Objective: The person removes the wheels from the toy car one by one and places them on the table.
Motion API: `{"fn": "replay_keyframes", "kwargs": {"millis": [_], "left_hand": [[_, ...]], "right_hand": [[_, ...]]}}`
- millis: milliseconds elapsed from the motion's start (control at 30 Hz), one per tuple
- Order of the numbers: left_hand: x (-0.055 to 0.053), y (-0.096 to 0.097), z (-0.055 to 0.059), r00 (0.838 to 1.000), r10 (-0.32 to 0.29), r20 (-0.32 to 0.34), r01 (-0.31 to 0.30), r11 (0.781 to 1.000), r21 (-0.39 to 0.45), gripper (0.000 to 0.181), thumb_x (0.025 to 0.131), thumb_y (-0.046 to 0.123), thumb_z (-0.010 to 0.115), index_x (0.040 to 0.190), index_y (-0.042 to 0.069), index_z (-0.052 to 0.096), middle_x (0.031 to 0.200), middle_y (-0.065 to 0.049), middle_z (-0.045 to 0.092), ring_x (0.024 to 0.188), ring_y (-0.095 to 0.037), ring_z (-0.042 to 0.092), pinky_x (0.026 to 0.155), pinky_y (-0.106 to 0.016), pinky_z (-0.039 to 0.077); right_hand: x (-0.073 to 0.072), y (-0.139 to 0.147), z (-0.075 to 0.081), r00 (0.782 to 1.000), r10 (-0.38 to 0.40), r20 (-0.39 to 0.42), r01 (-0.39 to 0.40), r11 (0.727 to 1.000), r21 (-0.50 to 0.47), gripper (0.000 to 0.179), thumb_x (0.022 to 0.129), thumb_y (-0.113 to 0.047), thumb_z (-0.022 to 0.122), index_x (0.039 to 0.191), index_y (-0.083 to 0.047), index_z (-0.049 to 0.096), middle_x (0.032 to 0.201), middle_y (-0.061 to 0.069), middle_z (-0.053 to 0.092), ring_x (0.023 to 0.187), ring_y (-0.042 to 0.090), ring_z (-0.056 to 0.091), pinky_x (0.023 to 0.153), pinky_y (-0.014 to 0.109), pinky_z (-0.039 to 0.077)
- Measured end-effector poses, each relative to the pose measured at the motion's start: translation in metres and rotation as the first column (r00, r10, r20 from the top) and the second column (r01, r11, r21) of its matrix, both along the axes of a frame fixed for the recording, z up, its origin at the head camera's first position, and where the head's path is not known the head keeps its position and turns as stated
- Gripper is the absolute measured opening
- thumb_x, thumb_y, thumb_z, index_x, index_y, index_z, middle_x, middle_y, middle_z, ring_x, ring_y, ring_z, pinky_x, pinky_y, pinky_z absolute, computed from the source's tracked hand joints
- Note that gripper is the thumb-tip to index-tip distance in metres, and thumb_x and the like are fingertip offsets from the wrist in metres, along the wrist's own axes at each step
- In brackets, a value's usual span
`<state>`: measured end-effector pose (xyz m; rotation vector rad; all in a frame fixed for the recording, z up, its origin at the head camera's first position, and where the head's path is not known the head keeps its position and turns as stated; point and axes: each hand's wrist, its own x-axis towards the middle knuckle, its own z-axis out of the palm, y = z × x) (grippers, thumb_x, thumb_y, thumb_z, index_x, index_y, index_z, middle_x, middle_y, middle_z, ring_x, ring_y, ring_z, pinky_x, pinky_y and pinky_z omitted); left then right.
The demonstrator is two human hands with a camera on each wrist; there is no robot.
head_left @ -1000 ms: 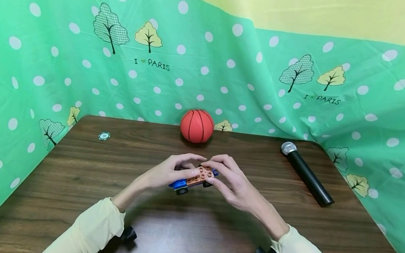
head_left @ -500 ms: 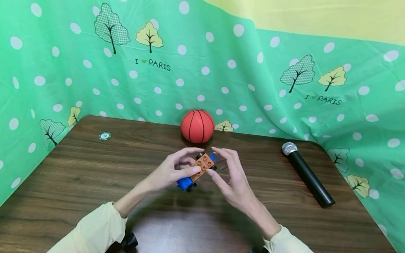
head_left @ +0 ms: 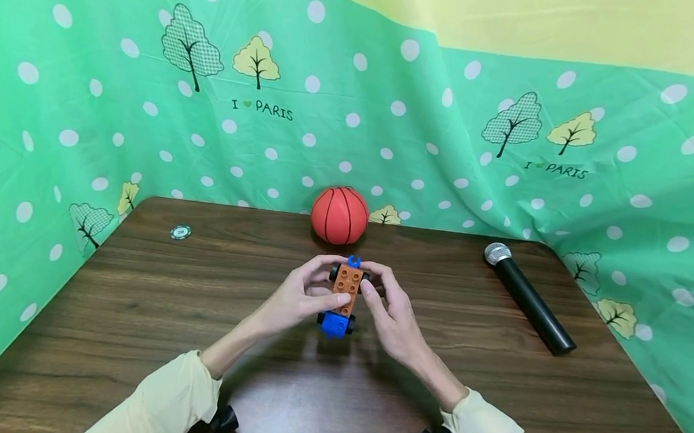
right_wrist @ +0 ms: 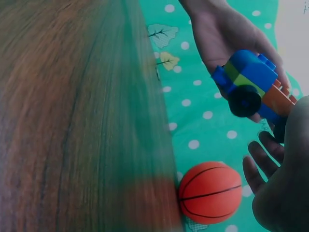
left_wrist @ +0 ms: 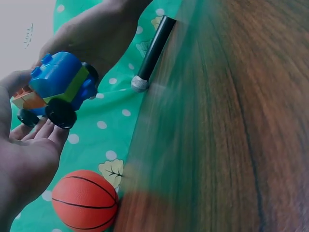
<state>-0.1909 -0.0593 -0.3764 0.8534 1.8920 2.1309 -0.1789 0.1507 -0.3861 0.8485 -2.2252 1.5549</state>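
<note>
A toy car (head_left: 346, 288) of building blocks, with an orange studded bed, blue ends and black wheels, is held above the table with its blue hook end pointing away. My left hand (head_left: 294, 301) grips it from the left, the thumb lying across the orange studs. At the right front wheel, my right hand (head_left: 397, 319) pinches with thumb and index finger; its other fingers are loosely bent in the right wrist view. Both wrist views show the toy car's blue block (left_wrist: 60, 72) and a lime-green layer under it. The exact finger contact at the far side is hidden.
A red toy basketball (head_left: 339, 216) sits near the back edge of the wooden table (head_left: 132, 308). A black microphone (head_left: 530, 302) with a silver head lies at the right. A poker chip (head_left: 180, 232) lies at the back left. Green dotted cloth (head_left: 331, 106) surrounds the table.
The toy car has turned counterclockwise from lying mostly sideways to pointing away from me. My right hand's fingers parted from the car, then closed in on its right front wheel.
</note>
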Motion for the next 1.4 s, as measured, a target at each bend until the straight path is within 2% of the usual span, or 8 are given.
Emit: {"fn": "replay_keyframes", "kwargs": {"millis": [367,600,733,900,1000,1167,1267,1400], "left_hand": [[0.004,0.004,0.000,0.998,-0.021,0.057,0.019,0.999,0.034,0.049,0.095,0.000,0.071,0.136,0.000,0.045,0.122,-0.021,0.064,0.102,-0.032,0.071,0.084,-0.040,0.059],[0.005,0.005,-0.001,0.994,-0.027,0.106,0.023,0.999,0.043,0.049,0.095,0.004,0.073,0.134,0.004,0.042,0.114,-0.023,0.069,0.102,-0.033,0.072,0.084,-0.041,0.060],[0.006,0.006,-0.001,0.993,0.011,0.115,-0.013,1.000,0.020,0.044,0.097,0.006,0.071,0.133,0.003,0.044,0.112,-0.023,0.070,0.098,-0.027,0.073,0.084,-0.039,0.059],[0.007,0.006,0.000,0.992,0.065,0.109,-0.061,0.998,-0.035,0.041,0.099,0.010,0.070,0.135,0.003,0.052,0.112,-0.020,0.072,0.097,-0.023,0.072,0.085,-0.040,0.059],[0.006,0.006,0.000,0.993,0.066,0.100,-0.062,0.997,-0.042,0.041,0.099,0.009,0.070,0.136,0.002,0.055,0.112,-0.020,0.072,0.097,-0.022,0.072,0.085,-0.041,0.059],[0.008,0.008,0.000,0.995,0.049,0.084,-0.047,0.998,-0.031,0.040,0.098,0.006,0.070,0.135,0.001,0.055,0.110,-0.020,0.072,0.095,-0.022,0.071,0.085,-0.041,0.059],[0.009,0.010,0.001,0.997,0.037,0.062,-0.036,0.999,-0.026,0.040,0.098,0.006,0.071,0.135,0.001,0.055,0.111,-0.019,0.072,0.098,-0.023,0.071,0.085,-0.041,0.060],[0.008,0.011,0.000,0.999,0.035,0.042,-0.035,0.999,-0.011,0.040,0.097,0.005,0.071,0.134,0.000,0.055,0.113,-0.020,0.071,0.101,-0.026,0.071,0.085,-0.043,0.060]], "right_hand": [[0.001,-0.010,-0.002,0.992,0.023,0.123,-0.010,0.994,-0.110,0.024,0.113,-0.012,0.042,0.127,0.001,0.056,0.111,0.012,0.062,0.098,0.021,0.062,0.083,0.029,0.053],[-0.002,-0.014,-0.007,0.999,-0.015,0.045,0.020,0.993,-0.112,0.020,0.111,-0.005,0.043,0.122,0.002,0.057,0.108,0.011,0.064,0.099,0.018,0.061,0.085,0.026,0.051],[-0.005,-0.015,-0.012,0.992,-0.077,-0.099,0.070,0.995,-0.070,0.019,0.107,0.004,0.047,0.119,0.002,0.062,0.102,0.009,0.068,0.092,0.015,0.063,0.082,0.023,0.052],[-0.011,-0.013,-0.016,0.936,-0.146,-0.320,0.144,0.989,-0.030,0.021,0.101,0.010,0.055,0.115,0.000,0.066,0.094,0.008,0.070,0.082,0.015,0.065,0.072,0.023,0.055],[-0.015,-0.011,-0.016,0.886,-0.161,-0.434,0.178,0.984,-0.002,0.014,0.105,-0.002,0.054,0.112,0.002,0.066,0.089,0.008,0.068,0.075,0.015,0.063,0.065,0.025,0.054],[-0.021,-0.006,-0.016,0.796,-0.156,-0.585,0.233,0.971,0.058,0.034,0.112,-0.023,0.045,0.108,0.005,0.065,0.086,0.010,0.065,0.068,0.017,0.057,0.057,0.031,0.050],[-0.021,-0.004,-0.016,0.822,-0.132,-0.554,0.197,0.979,0.059,0.038,0.114,-0.026,0.041,0.109,0.004,0.063,0.087,0.009,0.064,0.070,0.017,0.056,0.060,0.031,0.049],[-0.017,-0.005,-0.020,0.921,-0.064,-0.385,0.067,0.998,-0.005,0.039,0.114,-0.031,0.041,0.117,0.003,0.060,0.089,0.008,0.061,0.075,0.014,0.054,0.064,0.026,0.045]]}}
